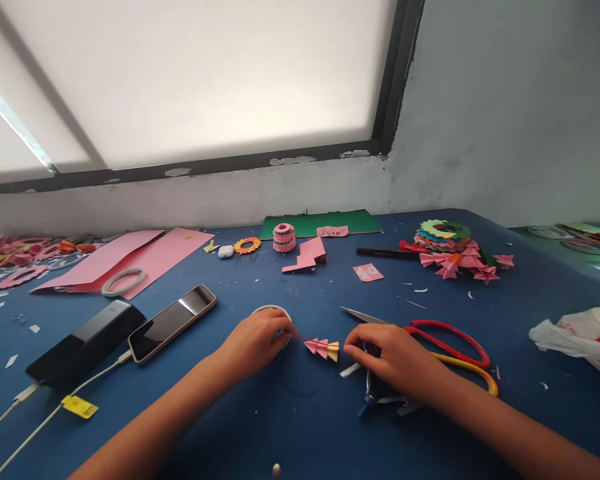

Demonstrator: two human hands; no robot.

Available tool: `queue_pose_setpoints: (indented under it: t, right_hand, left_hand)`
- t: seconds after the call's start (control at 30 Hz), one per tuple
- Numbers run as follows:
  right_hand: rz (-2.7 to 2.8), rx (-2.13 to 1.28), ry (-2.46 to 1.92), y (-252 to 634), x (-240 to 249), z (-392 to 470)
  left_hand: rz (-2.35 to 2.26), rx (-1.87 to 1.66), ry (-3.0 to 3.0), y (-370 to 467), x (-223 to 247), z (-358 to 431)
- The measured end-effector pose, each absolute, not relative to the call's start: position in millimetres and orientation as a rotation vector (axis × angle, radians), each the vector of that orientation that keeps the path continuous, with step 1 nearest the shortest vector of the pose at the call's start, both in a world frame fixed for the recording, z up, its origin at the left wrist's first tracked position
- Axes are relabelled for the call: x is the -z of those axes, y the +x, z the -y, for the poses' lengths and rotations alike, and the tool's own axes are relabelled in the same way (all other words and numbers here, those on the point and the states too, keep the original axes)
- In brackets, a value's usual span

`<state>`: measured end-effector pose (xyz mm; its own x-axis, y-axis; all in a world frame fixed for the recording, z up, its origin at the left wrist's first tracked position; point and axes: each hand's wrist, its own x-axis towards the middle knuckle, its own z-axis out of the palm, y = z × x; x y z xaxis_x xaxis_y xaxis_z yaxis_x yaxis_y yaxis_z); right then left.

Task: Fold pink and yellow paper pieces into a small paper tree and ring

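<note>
My left hand (260,337) is closed in a pinch in front of a white ring-shaped roll (271,308), which it partly covers. From its fingertips a thin pinkish strand seems to run to a folded pink-and-yellow paper piece (323,348) on the blue table (220,413). To the right of that piece, my right hand (393,350) curls with thumb and fingertips together; what they hold, if anything, is hidden. Under and behind it lie scissors (453,339) with red and yellow handles. A blue-tipped item (369,399) and white strips show below this hand.
A phone (173,323), a black power bank (85,343) and white cables lie left. Pink sheets (165,257) and a white ring (123,283) are behind them. Paper rings (443,230), a black pen (385,253) and a plastic bag (585,333) are on the right.
</note>
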<state>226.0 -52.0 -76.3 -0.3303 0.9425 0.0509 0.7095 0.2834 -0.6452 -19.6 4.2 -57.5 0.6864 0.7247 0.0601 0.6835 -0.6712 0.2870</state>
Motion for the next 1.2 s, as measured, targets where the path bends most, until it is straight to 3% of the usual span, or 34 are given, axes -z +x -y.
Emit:
queue_pose_setpoints:
  t: [1.2]
  right_hand:
    - [2.177,-0.612,-1.422,222.8,80.9,51.7]
  left_hand:
    - [-1.015,-0.31,2.709,-19.3,57.8,-3.5]
